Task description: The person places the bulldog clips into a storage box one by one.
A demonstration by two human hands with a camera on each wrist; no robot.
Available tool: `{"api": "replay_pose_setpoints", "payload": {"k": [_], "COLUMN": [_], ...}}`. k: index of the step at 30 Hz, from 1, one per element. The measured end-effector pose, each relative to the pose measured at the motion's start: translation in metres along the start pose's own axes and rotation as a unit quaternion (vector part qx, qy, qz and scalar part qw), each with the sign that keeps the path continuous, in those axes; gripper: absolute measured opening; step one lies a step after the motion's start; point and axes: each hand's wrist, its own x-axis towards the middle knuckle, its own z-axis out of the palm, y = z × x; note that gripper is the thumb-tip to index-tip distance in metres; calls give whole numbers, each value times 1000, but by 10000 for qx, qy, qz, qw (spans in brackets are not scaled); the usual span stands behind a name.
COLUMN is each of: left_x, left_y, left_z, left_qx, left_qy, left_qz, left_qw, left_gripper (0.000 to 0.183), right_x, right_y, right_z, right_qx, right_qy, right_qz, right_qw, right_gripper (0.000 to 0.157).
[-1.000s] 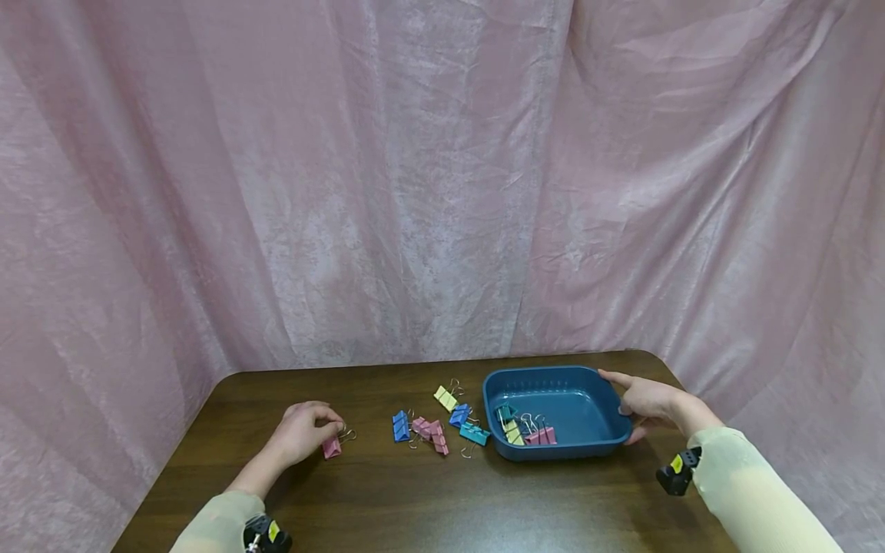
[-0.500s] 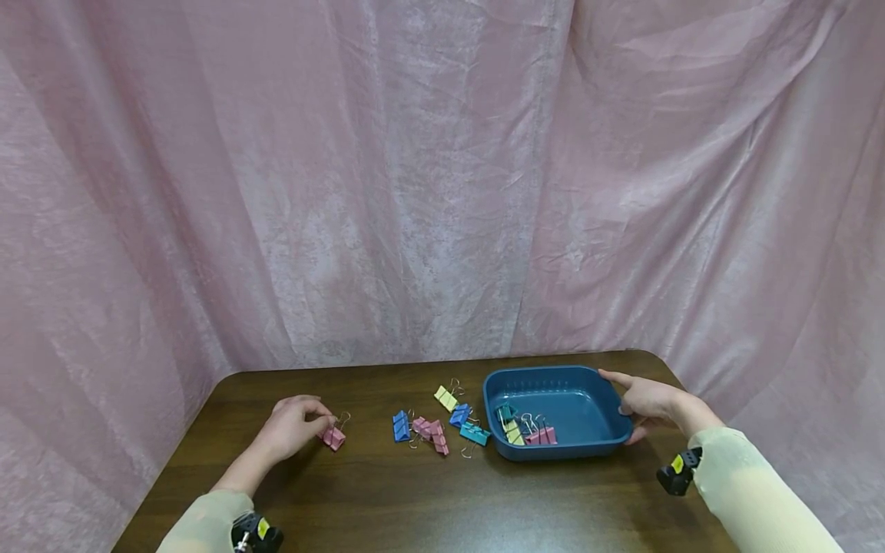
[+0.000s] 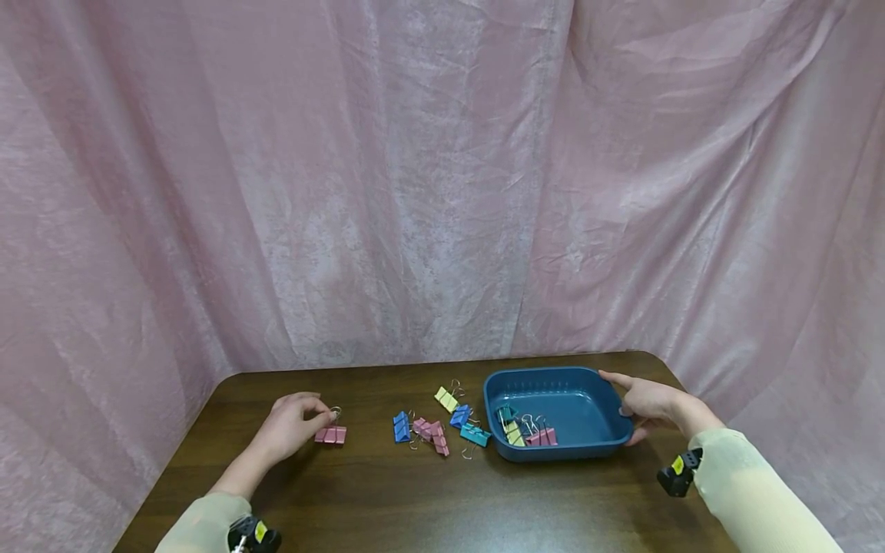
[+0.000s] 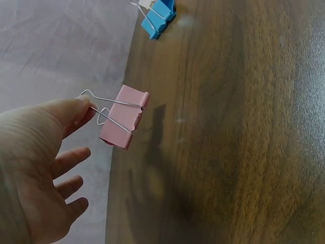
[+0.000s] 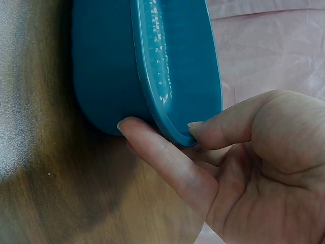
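Observation:
My left hand [image 3: 296, 427] pinches a wire handle of a pink binder clip [image 3: 331, 435] between thumb and forefinger. In the left wrist view the pink clip [image 4: 123, 116] hangs off the fingertips, its shadow falling on the wood, while the other fingers are spread apart. At the right, my right hand [image 3: 653, 405] grips the right end of a blue plastic tray [image 3: 581, 449]. The right wrist view has the thumb over the tray's rim [image 5: 147, 96] and a finger along its outer wall. Inside the tray's left side lie green, yellow and pink binder clips [image 3: 541, 436].
Between the left hand and the tray lie loose binder clips: a blue one [image 3: 402, 427], pink ones [image 3: 439, 438], a yellow one [image 3: 445, 399], another blue one [image 3: 459, 415] and a teal one [image 3: 474, 434]. A pink curtain [image 3: 429, 192] hangs behind the wooden table [image 3: 415, 507].
The left hand has shifted slightly left and back, and the pink clip has turned so its spine faces forward below the fingertips. The right hand and tray stay nearly still.

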Motion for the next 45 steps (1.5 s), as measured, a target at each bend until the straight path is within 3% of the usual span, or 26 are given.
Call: {"api": "replay_pose_setpoints", "payload": {"k": [11, 25, 45], "left_x": [-2, 1, 8], "left_y": [16, 30, 69], "left_z": [-4, -1, 1], "left_qx": [-151, -179, -327], "left_qy": [87, 266, 347], "left_qz": [13, 289, 706], "left_qw": [9998, 9991, 9964], "left_gripper": [17, 16, 13], "right_x": [1, 1, 1], "right_y": [0, 1, -1], "right_z": [-1, -1, -1], "right_qx": [-128, -130, -122], "right_qy": [23, 25, 51], "right_qz": [-39, -15, 17], "right_qw": [9999, 9999, 9999], "right_gripper": [82, 83, 83]}}
